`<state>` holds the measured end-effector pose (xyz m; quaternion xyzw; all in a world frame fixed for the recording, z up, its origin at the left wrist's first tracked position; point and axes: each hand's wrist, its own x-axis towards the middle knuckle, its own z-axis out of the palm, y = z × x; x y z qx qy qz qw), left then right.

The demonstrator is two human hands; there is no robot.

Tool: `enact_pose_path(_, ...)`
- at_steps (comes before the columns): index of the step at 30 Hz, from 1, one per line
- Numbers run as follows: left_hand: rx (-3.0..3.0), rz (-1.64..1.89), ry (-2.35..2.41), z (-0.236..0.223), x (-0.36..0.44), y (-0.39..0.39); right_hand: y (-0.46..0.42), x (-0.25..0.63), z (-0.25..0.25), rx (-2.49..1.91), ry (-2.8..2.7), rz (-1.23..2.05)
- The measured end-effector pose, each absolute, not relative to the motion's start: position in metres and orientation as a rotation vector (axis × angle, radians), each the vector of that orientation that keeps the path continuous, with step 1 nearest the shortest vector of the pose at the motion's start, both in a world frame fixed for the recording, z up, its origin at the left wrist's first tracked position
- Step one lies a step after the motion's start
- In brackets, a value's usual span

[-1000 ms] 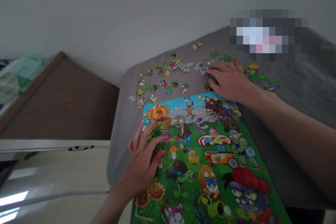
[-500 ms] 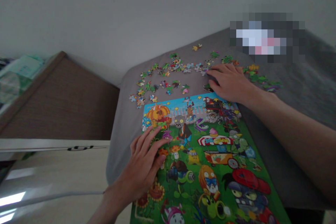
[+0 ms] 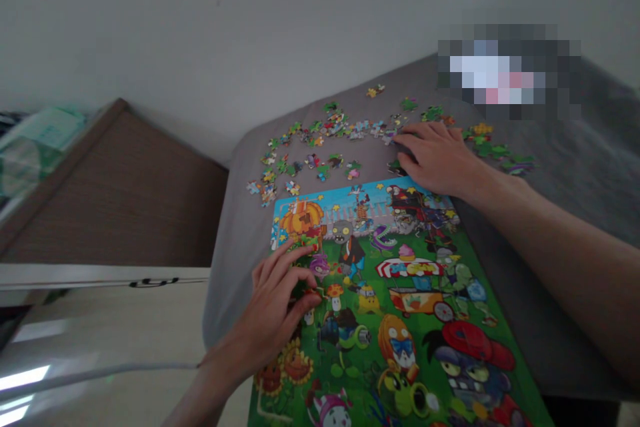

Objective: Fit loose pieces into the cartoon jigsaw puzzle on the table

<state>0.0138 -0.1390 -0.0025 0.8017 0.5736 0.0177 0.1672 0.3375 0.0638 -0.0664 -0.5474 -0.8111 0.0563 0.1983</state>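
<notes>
A picture puzzle board (image 3: 363,367) with cartoon plants and zombies on green ground lies before me, its blue sky strip at the far end. My left hand (image 3: 283,290) rests over the board's left edge. Its thumb and index finger are drawn together on what looks like a puzzle piece, mostly hidden by the fingers. Beyond the far right corner, my right hand (image 3: 437,157) lies palm down with fingers apart. The tip of its index finger is beside a greyish purple puzzle piece (image 3: 389,138), and a dark piece (image 3: 396,167) shows near its thumb.
Many loose puzzle pieces (image 3: 283,165) are scattered over the grey cloth surface (image 3: 240,233) past the board. A brown wooden panel (image 3: 125,193) stands at the left, with a pale cable (image 3: 135,367) below it. Behind is a plain wall (image 3: 250,33); a blurred patch covers the far right.
My left index finger and thumb have come closer together over the board's left part. The right hand has stayed in place among the loose pieces.
</notes>
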Motion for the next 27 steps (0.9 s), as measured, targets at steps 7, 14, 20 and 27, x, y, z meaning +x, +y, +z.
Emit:
enact_pose_path(7, 2.243, 0.112, 1.648, -0.001, 0.012, -0.137, 0.062, 0.336, -0.064, -1.559, -2.273, 0.162)
enact_pose_path(14, 2.08, 0.029, 1.583, 0.019, 0.015, -0.135, 0.06, 0.336, -0.062, -1.538, -2.283, 0.129)
enact_pose_path(20, 2.064, -0.02, 1.622, 0.016, 0.015, -0.14, 0.062, 0.338, -0.065, -1.522, -2.281, 0.123)
enact_pose_path(27, 2.081, 0.001, 1.638, 0.007, 0.014, -0.141, 0.063, 0.338, -0.066, -1.519, -2.281, 0.148)
